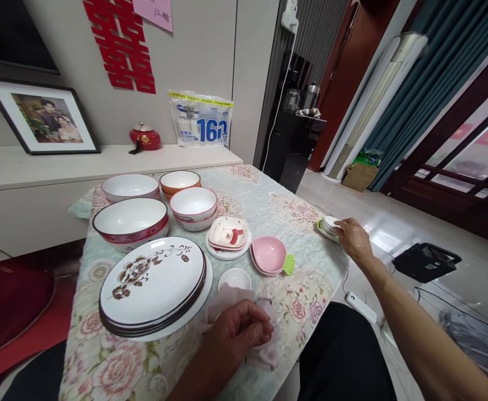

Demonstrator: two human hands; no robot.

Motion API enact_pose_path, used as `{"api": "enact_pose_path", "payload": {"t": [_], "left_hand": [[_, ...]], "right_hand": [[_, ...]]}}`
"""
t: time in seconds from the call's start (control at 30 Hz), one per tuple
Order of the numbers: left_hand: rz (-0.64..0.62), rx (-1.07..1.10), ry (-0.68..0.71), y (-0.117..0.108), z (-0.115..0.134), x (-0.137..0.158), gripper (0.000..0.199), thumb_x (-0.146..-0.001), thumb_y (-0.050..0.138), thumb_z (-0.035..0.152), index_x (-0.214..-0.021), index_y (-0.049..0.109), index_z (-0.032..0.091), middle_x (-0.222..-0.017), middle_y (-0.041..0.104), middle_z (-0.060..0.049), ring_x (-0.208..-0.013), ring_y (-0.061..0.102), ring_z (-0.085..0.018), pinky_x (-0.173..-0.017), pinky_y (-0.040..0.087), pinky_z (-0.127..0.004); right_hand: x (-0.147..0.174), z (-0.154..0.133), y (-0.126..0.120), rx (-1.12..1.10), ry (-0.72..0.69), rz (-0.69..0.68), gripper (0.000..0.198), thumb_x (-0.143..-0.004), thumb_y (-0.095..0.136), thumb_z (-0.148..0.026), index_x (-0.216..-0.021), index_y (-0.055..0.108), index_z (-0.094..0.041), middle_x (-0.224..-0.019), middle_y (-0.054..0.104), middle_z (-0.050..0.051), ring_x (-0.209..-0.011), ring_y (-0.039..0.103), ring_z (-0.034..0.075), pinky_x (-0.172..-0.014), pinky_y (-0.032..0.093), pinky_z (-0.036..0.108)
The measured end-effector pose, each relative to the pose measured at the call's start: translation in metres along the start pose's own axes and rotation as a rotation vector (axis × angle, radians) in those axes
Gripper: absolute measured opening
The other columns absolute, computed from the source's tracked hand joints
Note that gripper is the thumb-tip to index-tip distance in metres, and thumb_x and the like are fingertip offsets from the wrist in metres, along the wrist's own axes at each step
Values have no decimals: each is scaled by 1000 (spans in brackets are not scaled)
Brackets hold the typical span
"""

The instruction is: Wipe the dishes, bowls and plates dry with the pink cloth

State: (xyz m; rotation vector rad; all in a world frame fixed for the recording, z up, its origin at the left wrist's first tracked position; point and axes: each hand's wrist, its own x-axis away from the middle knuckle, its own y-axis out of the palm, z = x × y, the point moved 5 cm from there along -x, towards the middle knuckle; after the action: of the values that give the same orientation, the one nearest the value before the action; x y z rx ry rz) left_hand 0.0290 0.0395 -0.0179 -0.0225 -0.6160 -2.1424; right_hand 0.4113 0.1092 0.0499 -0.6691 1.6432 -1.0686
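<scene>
My left hand (242,331) is closed at the front of the table, its curled fingers in a bunched pinkish-grey cloth (264,356). Just behind it lies a small white dish (234,277), partly hidden by the cloth. At the right table edge my right hand (355,239) pinches the rim of a small white dish (331,221). That dish is on top of a little stack in a green-edged dish (322,228). Between the hands are pink bowls (270,253) with a green leaf-shaped handle and a stack of square patterned dishes (228,231).
A tall stack of flower-patterned plates (152,284) stands left. Behind it are stacked large bowls (130,214), red-rimmed bowls (194,203) and orange bowls (180,181). A white cabinet top (118,159) behind carries a red pot (144,138), a framed photo (43,117) and a plastic package (202,120).
</scene>
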Motion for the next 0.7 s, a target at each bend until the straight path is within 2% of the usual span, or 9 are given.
{"api": "enact_pose_path", "payload": {"t": [0.1, 0.17, 0.23, 0.3, 0.37, 0.43, 0.5, 0.6, 0.7], "left_hand": [[-5, -67, -42, 5, 3, 4, 14, -73, 79, 32, -77, 73, 20, -81, 74, -6, -79, 66, -19, -78, 50, -33], [-2, -116, -39, 7, 4, 6, 7, -75, 75, 27, -76, 72, 21, -81, 74, -6, -78, 67, -20, -77, 50, -33], [-2, -142, -37, 7, 3, 9, 4, -77, 73, 26, -76, 72, 22, -77, 74, -5, -75, 68, -20, -73, 50, -32], [-29, -144, -38, 8, 1, 10, 4, -78, 70, 25, -79, 74, 24, -78, 74, -5, -75, 68, -20, -72, 50, -32], [-41, -155, -38, 7, -1, 12, 5, -80, 70, 25, -81, 75, 25, -80, 74, -5, -77, 69, -21, -74, 51, -33], [-53, -170, -39, 7, -2, 13, 6, -80, 69, 25, -82, 74, 24, -82, 75, -6, -80, 70, -22, -77, 52, -35], [-74, -179, -44, 7, -3, 14, 6, -80, 68, 25, -83, 74, 23, -84, 75, -7, -83, 70, -24, -80, 53, -38], [-103, -204, -56, 8, -6, 14, 8, -79, 66, 25, -84, 72, 22, -87, 76, -8, -85, 71, -24, -83, 54, -41], [-129, -209, -80, 8, -11, 12, 9, -79, 67, 27, -84, 71, 21, -86, 75, -7, -84, 71, -24, -83, 54, -40]], "right_hand": [[13, -29, -14, -88, -53, 67, 34, -93, 49, -26, -109, 75, -13, -105, 72, 17, -89, 67, 26, -78, 49, 37], [28, -61, -25, -173, -132, 74, 32, -96, 49, -31, -108, 75, -17, -105, 73, 13, -90, 68, 25, -81, 50, 36], [48, -105, -38, -352, -308, 74, 26, -97, 53, -32, -105, 74, -20, -99, 74, 10, -90, 69, 24, -82, 51, 36], [71, -150, -48, -529, -480, -13, 21, -98, 54, -26, -106, 73, -21, -93, 74, 7, -84, 69, 21, -78, 52, 34], [94, -192, -50, -608, -610, -173, 22, -100, 50, -22, -105, 72, -22, -93, 74, 6, -80, 68, 19, -74, 51, 31], [111, -227, -46, -526, -675, -307, 24, -99, 48, -17, -104, 71, -21, -89, 72, 6, -77, 67, 18, -70, 49, 28], [120, -251, -36, -293, -685, -421, 27, -94, 48, -7, -105, 69, -19, -93, 71, 7, -75, 67, 17, -63, 44, 26], [123, -272, -22, -10, -655, -570, 27, -89, 48, -1, -102, 66, -16, -98, 71, 10, -77, 70, 21, -61, 44, 27], [120, -282, -15, 67, -656, -630, 25, -91, 49, 0, -103, 65, -15, -98, 72, 12, -84, 73, 26, -65, 49, 29]]}}
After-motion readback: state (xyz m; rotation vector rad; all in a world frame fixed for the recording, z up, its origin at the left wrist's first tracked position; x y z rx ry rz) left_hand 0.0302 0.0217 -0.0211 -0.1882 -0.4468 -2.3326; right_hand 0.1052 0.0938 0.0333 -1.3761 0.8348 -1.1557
